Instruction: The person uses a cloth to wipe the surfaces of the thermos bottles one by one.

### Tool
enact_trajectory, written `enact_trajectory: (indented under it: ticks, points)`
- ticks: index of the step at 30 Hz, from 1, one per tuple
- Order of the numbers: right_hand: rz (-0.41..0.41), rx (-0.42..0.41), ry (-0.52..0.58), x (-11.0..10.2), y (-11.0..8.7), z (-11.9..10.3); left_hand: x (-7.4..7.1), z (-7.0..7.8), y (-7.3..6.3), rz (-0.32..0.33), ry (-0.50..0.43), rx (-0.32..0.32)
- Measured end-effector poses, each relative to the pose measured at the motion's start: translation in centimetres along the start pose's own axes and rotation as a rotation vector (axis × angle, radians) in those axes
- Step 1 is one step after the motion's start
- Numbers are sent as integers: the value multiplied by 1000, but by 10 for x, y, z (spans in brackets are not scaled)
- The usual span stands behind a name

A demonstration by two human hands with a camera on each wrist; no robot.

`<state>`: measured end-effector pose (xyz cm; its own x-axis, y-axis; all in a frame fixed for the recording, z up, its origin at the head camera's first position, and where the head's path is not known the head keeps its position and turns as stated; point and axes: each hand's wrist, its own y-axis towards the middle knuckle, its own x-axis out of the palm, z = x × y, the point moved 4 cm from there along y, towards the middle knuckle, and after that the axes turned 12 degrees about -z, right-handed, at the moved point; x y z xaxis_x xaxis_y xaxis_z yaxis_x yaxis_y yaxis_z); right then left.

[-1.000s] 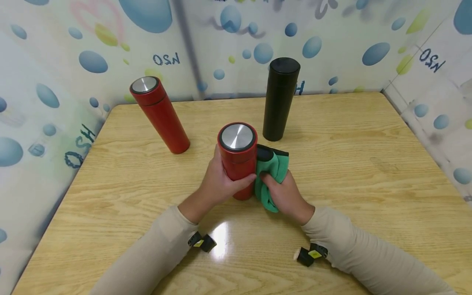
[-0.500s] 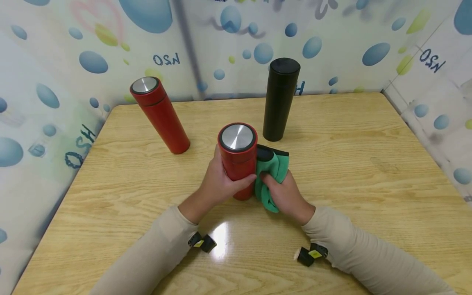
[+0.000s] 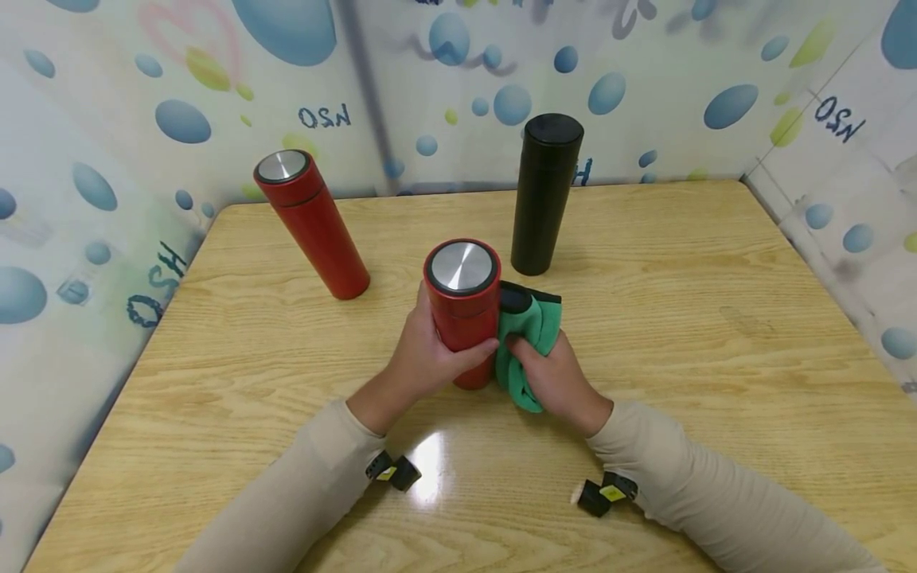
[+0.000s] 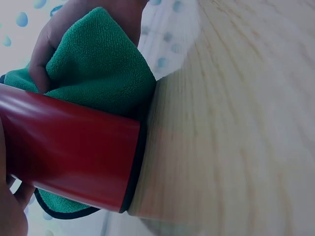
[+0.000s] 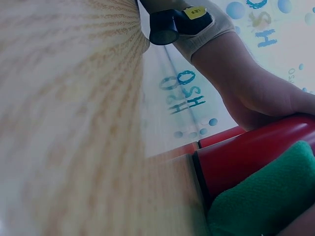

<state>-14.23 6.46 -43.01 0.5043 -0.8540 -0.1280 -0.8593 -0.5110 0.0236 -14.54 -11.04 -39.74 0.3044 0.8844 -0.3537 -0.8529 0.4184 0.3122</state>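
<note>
The left hand point(image 3: 433, 350) grips a red flask point(image 3: 466, 310) with a silver-topped lid, thumb wrapped across the flask's front. The flask stands upright around the middle of the bench point(image 3: 251, 382), midway between its left and right edges, its base at the wood. The right hand point(image 3: 559, 378) pinches a folded green cloth point(image 3: 537, 318) with black edging, thumb pressed into the folds, and holds it against the flask's right side. The left wrist view also shows some cloth beyond the flask's other side. A second red flask point(image 3: 315, 227) stands toward the bench's far left corner. A black flask point(image 3: 546, 199) stands near the far edge, right of centre, behind the cloth and apart from it. Both sleeves are beige, each with a small black device strapped on.
</note>
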Motion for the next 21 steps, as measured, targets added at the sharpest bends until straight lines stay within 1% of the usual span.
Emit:
enact_trajectory:
  ticks: [6,15,21]
  points:
    - [9,27,14,0,1,1,0,0,1,-7,2,-8]
    - [4,29,-8,0,0,1,0,-1,0,-2,9,-11]
    - [3,30,-8,0,0,0,0,-1,0,-1,8,-2]
